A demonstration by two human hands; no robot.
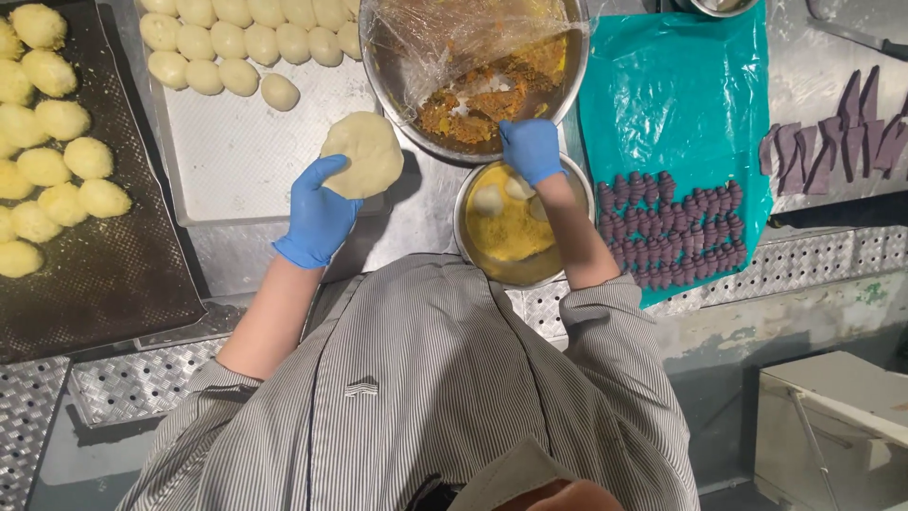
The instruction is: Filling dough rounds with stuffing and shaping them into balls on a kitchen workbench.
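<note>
My left hand (320, 212), in a blue glove, holds a flattened pale dough disc (363, 153) on its palm above the edge of a metal tray (236, 161). My right hand (531, 149), also blue-gloved, hovers between a large steel bowl (407, 104) of orange-brown filling partly under cling film and a smaller steel bowl (473, 251) with yellow crumbs and a few coated balls. Its fingers are curled; whether they pinch anything I cannot tell.
Rows of pale dough balls (236, 43) fill the tray's far side. A dark tray (104, 274) at left carries yellow coated balls (57, 161). A teal sheet (676, 95) at right holds several purple pieces (672, 227); more purple strips (832, 142) lie further right. A white box (832, 426) stands below.
</note>
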